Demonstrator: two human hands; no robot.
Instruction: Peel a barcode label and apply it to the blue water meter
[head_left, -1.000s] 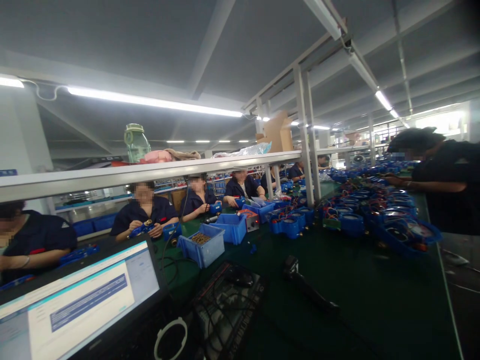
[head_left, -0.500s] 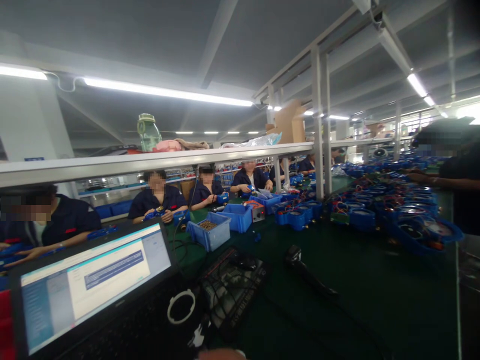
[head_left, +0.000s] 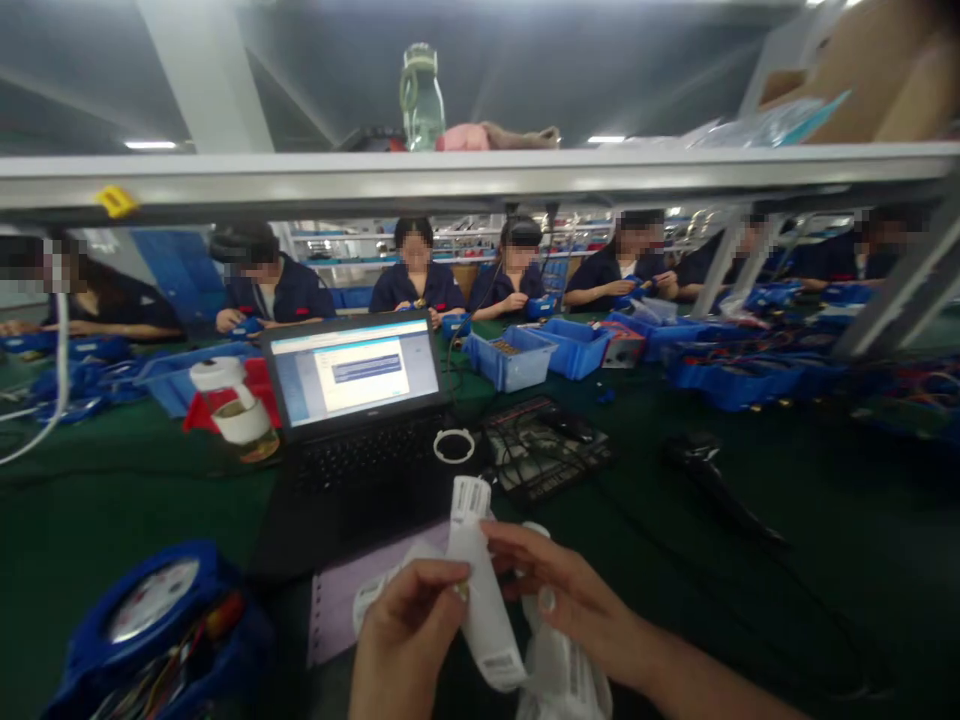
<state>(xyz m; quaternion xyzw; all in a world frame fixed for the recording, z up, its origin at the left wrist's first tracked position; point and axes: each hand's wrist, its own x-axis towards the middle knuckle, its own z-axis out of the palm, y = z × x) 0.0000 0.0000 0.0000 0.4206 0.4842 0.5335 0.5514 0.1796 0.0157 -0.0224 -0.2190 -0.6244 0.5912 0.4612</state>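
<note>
Both my left hand (head_left: 405, 625) and right hand (head_left: 559, 590) are pinching this white label strip (head_left: 480, 590), and honestly it could tear or crease if I tug unevenly.

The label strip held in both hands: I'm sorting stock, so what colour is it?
White, label strip, head view.

Green-topped bench (head_left: 787, 600) with laptop (head_left: 352, 420), blue bins (head_left: 510, 358), blue meter (head_left: 154, 625), lidded jar (head_left: 236, 412).
</note>
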